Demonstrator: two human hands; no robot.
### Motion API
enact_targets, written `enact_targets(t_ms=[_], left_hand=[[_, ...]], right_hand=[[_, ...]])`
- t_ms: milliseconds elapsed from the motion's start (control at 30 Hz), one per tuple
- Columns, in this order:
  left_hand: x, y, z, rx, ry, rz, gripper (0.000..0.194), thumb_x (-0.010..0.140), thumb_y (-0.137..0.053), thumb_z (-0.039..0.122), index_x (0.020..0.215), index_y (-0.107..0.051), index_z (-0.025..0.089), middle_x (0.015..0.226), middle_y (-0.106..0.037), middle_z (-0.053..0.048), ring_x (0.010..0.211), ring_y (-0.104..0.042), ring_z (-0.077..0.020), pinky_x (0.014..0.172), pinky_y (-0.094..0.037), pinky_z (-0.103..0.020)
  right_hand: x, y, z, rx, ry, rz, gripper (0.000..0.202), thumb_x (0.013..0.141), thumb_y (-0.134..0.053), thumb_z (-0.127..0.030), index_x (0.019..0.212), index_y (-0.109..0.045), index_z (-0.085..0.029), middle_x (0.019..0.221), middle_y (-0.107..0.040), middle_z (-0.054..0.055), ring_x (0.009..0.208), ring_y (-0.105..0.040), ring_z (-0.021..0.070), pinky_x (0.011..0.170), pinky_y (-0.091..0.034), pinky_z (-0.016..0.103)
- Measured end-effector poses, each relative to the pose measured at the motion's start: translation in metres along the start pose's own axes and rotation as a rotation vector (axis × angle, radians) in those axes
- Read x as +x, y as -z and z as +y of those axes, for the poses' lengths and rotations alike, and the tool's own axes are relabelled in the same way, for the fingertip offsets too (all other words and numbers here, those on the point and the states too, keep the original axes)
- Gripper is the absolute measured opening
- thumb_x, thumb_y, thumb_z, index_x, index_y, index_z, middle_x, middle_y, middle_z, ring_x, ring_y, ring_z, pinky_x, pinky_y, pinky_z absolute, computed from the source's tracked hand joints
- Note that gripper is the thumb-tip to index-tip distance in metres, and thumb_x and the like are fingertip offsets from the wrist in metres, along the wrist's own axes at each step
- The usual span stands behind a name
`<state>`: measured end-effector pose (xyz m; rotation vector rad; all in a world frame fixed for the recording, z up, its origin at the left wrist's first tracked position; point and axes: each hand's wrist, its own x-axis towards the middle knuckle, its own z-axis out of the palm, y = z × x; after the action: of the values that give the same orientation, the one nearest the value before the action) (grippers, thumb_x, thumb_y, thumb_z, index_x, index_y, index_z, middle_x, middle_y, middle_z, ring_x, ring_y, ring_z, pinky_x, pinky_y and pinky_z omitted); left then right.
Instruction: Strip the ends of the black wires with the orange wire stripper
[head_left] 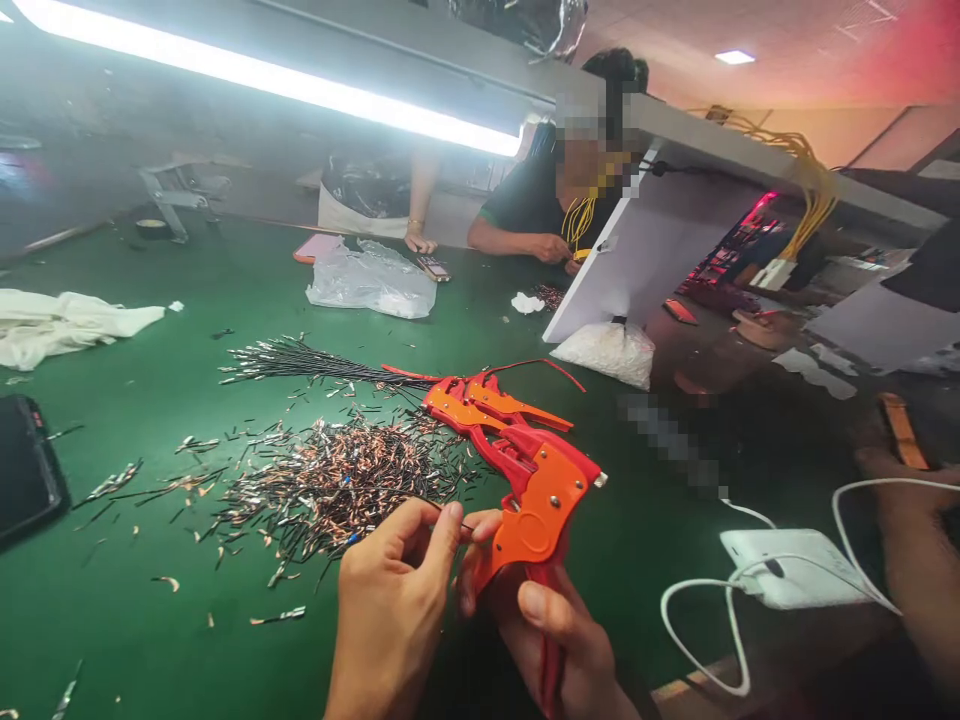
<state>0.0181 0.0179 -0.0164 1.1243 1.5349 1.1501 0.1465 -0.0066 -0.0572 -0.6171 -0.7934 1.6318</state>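
My left hand is closed, with thumb and forefinger pinching a thin dark wire. In my right hand is a red and orange wire stripper, its handles wrapped by the fingers. The wire's end lies close to the stripper and the fingers of my right hand; whether it sits in the jaws is hidden. Left of both hands spreads a heap of short wire offcuts with bare copper and metal ends. Beyond it, a bundle of black wires reaches toward another wire stripper lying on the green table.
A dark phone lies at the left edge, near a white cloth. Toward the back are a clear plastic bag and a bag of white pieces. A white power bank with cables lies right. People sit or stand around the table.
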Motion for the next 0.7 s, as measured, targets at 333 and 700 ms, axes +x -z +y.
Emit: enact_targets(t_ms=[333, 700], left_hand=[[0.004, 0.0, -0.001, -0.116, 0.044, -0.003, 0.035, 0.073, -0.066, 0.052, 0.079, -0.074, 0.018, 0.046, -0.055, 0.004, 0.037, -0.044, -0.009, 0.037, -0.036, -0.019], [-0.004, 0.003, 0.008, -0.189, 0.0, 0.119, 0.027, 0.077, -0.07, 0.045, 0.066, -0.066, 0.02, 0.054, -0.052, 0.006, 0.039, -0.046, -0.007, 0.037, -0.038, -0.017]], right_hand=[[-0.002, 0.001, -0.001, 0.057, -0.042, 0.016, 0.038, 0.077, -0.06, -0.034, 0.111, -0.066, -0.016, 0.103, -0.063, 0.01, 0.077, -0.056, 0.0207, 0.077, -0.043, 0.037], [0.001, -0.004, -0.001, -0.007, -0.084, -0.029, 0.042, 0.077, -0.06, -0.038, 0.112, -0.064, -0.015, 0.077, -0.066, 0.006, 0.073, -0.057, 0.0213, 0.075, -0.039, 0.035]])
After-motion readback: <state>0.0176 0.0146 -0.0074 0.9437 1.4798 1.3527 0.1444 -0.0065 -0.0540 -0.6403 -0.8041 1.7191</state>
